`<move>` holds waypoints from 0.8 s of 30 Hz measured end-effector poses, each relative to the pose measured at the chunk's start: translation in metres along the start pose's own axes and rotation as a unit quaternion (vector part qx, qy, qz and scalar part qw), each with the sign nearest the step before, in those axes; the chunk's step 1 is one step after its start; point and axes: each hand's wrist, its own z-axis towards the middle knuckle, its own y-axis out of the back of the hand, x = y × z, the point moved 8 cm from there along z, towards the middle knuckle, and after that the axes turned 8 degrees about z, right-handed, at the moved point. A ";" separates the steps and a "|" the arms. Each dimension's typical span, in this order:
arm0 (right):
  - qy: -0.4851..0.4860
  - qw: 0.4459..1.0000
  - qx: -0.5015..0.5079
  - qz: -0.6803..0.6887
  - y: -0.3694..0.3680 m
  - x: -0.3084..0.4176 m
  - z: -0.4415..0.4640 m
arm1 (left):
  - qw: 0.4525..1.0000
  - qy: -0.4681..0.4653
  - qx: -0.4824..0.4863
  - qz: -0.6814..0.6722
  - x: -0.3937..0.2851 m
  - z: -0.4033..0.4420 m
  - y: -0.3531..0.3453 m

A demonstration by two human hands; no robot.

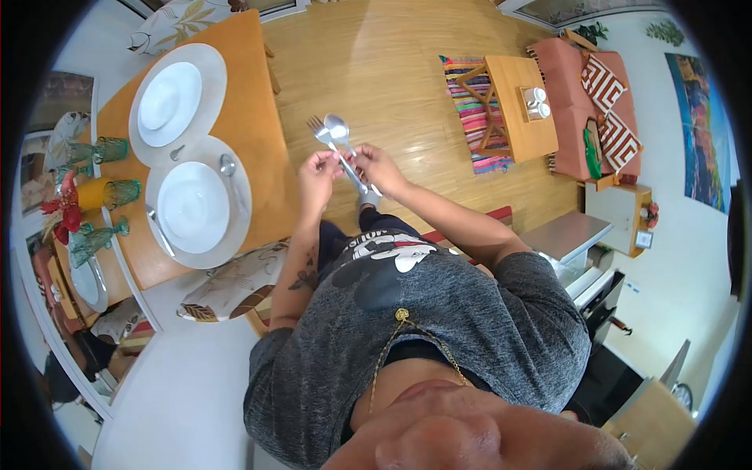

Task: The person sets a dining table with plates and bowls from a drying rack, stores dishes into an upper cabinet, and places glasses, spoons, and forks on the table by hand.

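In front of my body I hold a fork (319, 131) and a spoon (338, 129), their heads pointing away from me and their handles close together. My left hand (317, 174) is closed, its fingertips pinching the fork's handle. The fingers of my right hand (377, 168) are closed around the spoon's handle. Both hands are just right of the dining table (262, 149), above the floor. On that table, the nearer white plate (176, 211) rests on a round placemat (240, 207), with a utensil (160, 231) on its left and another spoon (227, 164) on its right.
Another white plate (189, 94) sits on a farther round placemat (215, 86). Green glasses (110, 149) and red flowers (63, 205) line the table's left side. A patterned chair (235, 286) stands at its near end. Farther right are a low wooden table (513, 86) and a sofa (560, 86).
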 end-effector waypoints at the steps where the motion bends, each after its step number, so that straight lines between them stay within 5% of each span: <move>1: -0.005 0.999 -0.023 0.028 0.021 0.006 0.012 | 1.000 0.008 -0.021 -0.019 0.002 0.013 -0.005; 6: 0.015 0.998 -0.001 0.057 0.074 0.048 0.081 | 0.996 -0.055 -0.068 -0.008 -0.045 0.058 0.023; 13: 0.019 0.992 0.083 -0.093 0.038 0.197 0.238 | 0.935 -0.042 -0.330 -0.125 -0.013 0.148 0.184; 19: 0.124 0.934 0.234 -0.241 -0.077 0.274 0.385 | 0.863 -0.073 -0.431 -0.255 -0.047 0.208 0.213; 23: 0.297 0.831 0.319 -0.347 -0.189 0.300 0.460 | 0.828 -0.096 -0.482 -0.271 -0.070 0.212 0.214; 24: 0.236 0.844 0.346 -0.335 -0.217 0.296 0.473 | 0.811 -0.106 -0.504 -0.278 -0.069 0.211 0.214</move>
